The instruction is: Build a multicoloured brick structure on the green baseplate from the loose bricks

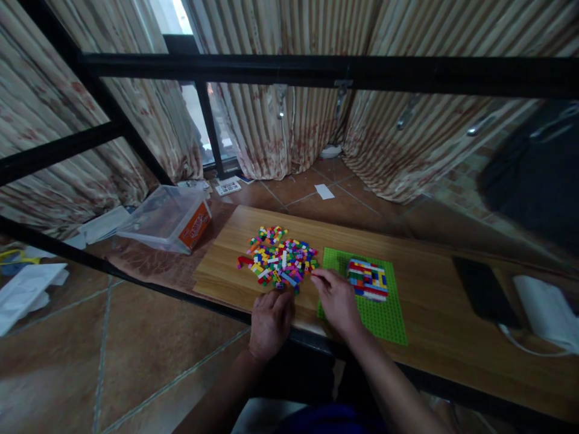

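Note:
A loose heap of small multicoloured toy bricks [283, 260] lies on the wooden table. To its right is a green studded baseplate [384, 325], carrying a low block built of coloured bricks [367, 279]. My right hand [335, 300] reaches over the baseplate's left part, thumb and fingertips pinched together beside the heap's right edge. Whatever sits in that pinch is too small to make out. At the table's front edge, just below the heap, my left hand [271, 322] rests with its fingers curled; its fingertips are hidden from view.
A clear plastic bin [156, 217] with an orange label stands left of the table [434, 289]. On the table's right lie a dark phone [485, 292] and a white device [547, 310] with a cable. A black metal bar [316, 71] crosses above, before curtains.

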### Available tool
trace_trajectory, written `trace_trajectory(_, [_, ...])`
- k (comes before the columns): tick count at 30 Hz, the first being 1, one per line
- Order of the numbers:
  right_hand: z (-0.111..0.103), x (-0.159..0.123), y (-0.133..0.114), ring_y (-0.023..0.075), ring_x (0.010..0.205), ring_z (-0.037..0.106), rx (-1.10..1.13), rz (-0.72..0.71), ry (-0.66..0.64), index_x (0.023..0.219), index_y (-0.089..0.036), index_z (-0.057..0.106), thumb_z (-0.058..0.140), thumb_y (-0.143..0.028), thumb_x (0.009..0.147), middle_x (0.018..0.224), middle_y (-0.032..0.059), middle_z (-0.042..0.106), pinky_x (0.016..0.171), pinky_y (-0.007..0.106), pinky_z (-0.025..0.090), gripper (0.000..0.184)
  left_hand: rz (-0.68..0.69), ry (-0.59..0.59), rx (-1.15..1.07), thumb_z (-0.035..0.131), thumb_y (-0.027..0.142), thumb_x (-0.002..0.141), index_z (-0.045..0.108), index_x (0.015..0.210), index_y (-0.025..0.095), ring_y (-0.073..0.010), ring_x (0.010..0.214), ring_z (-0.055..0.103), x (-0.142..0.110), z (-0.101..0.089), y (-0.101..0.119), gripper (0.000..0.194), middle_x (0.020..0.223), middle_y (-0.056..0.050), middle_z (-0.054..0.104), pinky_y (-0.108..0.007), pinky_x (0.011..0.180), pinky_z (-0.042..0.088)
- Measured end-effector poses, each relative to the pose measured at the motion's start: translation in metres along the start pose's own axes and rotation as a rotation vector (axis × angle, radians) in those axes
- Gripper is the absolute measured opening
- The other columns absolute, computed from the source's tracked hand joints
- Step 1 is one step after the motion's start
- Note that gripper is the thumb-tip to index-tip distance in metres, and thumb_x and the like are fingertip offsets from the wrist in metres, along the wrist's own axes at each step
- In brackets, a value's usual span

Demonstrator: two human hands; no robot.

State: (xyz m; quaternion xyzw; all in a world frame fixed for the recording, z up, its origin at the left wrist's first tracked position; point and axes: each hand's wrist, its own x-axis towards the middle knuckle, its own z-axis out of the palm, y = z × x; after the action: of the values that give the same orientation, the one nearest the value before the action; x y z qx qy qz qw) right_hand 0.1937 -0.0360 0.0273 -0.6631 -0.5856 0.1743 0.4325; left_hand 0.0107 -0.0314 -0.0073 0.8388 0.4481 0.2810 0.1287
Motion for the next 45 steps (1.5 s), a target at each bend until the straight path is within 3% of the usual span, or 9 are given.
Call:
trace_trajectory(6, [-0.049, -0.033, 0.018, 0.0201, 0.093, 0.066, 0.047, 0.079, 0.122, 0.099, -0.023, 0.072, 0.05, -0.038, 0.093, 0.1, 0.0069, 0.071, 0.084, 0.035, 0.051, 0.027, 0.018, 0.008, 0.03, 0.049, 0.02, 0.094, 0.063, 0.109, 0.02, -0.0206, 0.088, 0.061, 0.001, -0.001, 0.0, 0.02, 0.099, -0.006, 0.067, -0.034, 0.075, 0.043])
trace_trajectory(10, [-0.089, -0.029, 0.044, 0.022, 0.096, 0.066, -0.06, 0.128, 0.163, 0.102, -0.023, 0.071, 0.052, -0.042, 0.091, 0.107, 0.0077, 0.071, 0.087, 0.038, 0.05, 0.029, 0.036, 0.018, 0.032, 0.048, 0.021, 0.094, 0.062, 0.109, 0.02, -0.0213, 0.092, 0.062, 0.002, -0.001, 0.0, 0.021, 0.099, -0.007, 0.067, -0.034, 0.076, 0.044])
trace_trajectory(14, [-0.11, -0.016, 0.057, 0.0219, 0.087, 0.067, -0.175, 0.125, 0.117, 0.096, -0.021, 0.071, 0.052, -0.041, 0.089, 0.098, 0.0068, 0.073, 0.082, 0.038, 0.051, 0.028, 0.04, 0.032, 0.039, 0.048, 0.021, 0.094, 0.063, 0.108, 0.02, -0.0212, 0.092, 0.062, 0.003, -0.002, 0.0, 0.021, 0.099, -0.007, 0.068, -0.034, 0.076, 0.045])
trace_trajectory(21, [-0.113, 0.002, 0.054, 0.0193, 0.085, 0.066, -0.302, 0.016, -0.09, 0.088, -0.022, 0.07, 0.047, -0.03, 0.09, 0.095, 0.0053, 0.07, 0.08, 0.034, 0.05, 0.025, 0.036, 0.036, 0.021, 0.047, 0.021, 0.094, 0.063, 0.108, 0.021, -0.0209, 0.091, 0.063, 0.003, -0.001, 0.001, 0.021, 0.097, -0.006, 0.068, -0.035, 0.078, 0.045])
trace_trajectory(29, [-0.116, 0.012, 0.053, 0.0181, 0.083, 0.065, -0.406, -0.007, -0.214, 0.084, -0.022, 0.071, 0.049, -0.024, 0.088, 0.095, 0.0046, 0.069, 0.081, 0.033, 0.049, 0.022, 0.025, 0.029, 0.017, 0.047, 0.022, 0.094, 0.063, 0.107, 0.021, -0.0212, 0.09, 0.062, 0.002, -0.001, 0.001, 0.02, 0.094, -0.006, 0.067, -0.035, 0.076, 0.044])
trace_trajectory(40, [-0.115, 0.015, 0.055, 0.0209, 0.085, 0.067, -0.385, 0.145, -0.178, 0.082, -0.023, 0.074, 0.056, -0.027, 0.082, 0.095, 0.004, 0.072, 0.082, 0.036, 0.05, 0.018, 0.025, 0.033, 0.019, 0.049, 0.02, 0.093, 0.063, 0.107, 0.021, -0.0207, 0.09, 0.062, 0.002, 0.0, 0.0, 0.02, 0.098, -0.007, 0.067, -0.035, 0.077, 0.045])
trace_trajectory(45, [-0.118, 0.02, 0.056, 0.0216, 0.085, 0.068, -0.388, 0.182, -0.23, 0.08, -0.024, 0.075, 0.06, -0.029, 0.081, 0.095, 0.0038, 0.073, 0.082, 0.036, 0.05, 0.016, 0.017, 0.032, 0.016, 0.048, 0.02, 0.094, 0.063, 0.107, 0.021, -0.0209, 0.092, 0.062, 0.002, 0.0, 0.0, 0.02, 0.099, -0.007, 0.067, -0.035, 0.077, 0.044])
